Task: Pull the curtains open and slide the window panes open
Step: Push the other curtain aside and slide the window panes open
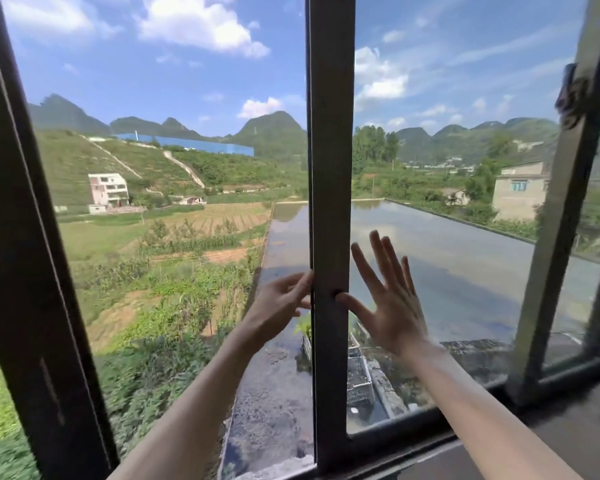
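A sliding window pane fills the middle and right of the head view, and its dark vertical stile stands at the centre. My left hand reaches from the left, and its fingers curl around the stile's left edge. My right hand lies flat on the glass just right of the stile, fingers spread upward and thumb touching the stile. Left of the stile the opening looks unglazed, with brighter colours. No curtain is in view.
A thick dark frame post slants down the left side. Another stile with a latch stands at the right, with a further pane behind it. The dark sill runs along the bottom right. Outside lie fields, a flat wet roof and hills.
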Demonstrator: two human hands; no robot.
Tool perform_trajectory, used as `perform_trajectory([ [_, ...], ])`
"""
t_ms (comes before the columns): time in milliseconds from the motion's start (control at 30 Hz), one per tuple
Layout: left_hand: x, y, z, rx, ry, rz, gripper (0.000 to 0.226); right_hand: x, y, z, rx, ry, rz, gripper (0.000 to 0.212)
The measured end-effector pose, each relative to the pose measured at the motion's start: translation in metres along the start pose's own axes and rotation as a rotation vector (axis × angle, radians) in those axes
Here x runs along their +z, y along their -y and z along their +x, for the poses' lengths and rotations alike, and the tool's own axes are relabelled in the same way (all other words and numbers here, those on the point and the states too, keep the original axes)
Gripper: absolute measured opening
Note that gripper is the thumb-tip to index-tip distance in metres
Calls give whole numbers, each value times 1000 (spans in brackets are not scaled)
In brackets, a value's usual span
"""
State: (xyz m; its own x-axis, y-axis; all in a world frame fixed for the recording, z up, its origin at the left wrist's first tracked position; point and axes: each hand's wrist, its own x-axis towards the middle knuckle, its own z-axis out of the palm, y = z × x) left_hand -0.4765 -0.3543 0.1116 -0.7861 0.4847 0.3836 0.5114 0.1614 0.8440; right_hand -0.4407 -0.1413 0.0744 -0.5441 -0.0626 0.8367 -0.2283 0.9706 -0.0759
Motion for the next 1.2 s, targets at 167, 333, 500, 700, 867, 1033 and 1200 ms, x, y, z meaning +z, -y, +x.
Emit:
perform_trajectory([
  [167, 35, -5, 28, 15, 39, -41, 21, -12, -36, -8, 59, -25, 74, 75],
  [333, 68, -7, 53, 23, 88, -87, 34, -19, -54, -32, 179, -87, 137, 72],
  [500, 97, 0, 79, 76, 123, -112, 36, -19, -67, -62, 266, -30, 47, 86],
  [700, 129, -3, 109, 137, 209, -186, 21, -13, -91, -78, 364, 5, -55, 97],
  [867, 157, -4, 135, 133, 304, -243, 25, -21, -114, -84, 436, -10, -96, 91],
  [1033, 185, 1, 161, 205, 361, -284, 30, -25, -132, -89, 517, -49, -197, 81],
  [1200, 225, 3, 185, 244, 360, -384, 29, -32, -152, -89, 578, -143, -336, 70],
])
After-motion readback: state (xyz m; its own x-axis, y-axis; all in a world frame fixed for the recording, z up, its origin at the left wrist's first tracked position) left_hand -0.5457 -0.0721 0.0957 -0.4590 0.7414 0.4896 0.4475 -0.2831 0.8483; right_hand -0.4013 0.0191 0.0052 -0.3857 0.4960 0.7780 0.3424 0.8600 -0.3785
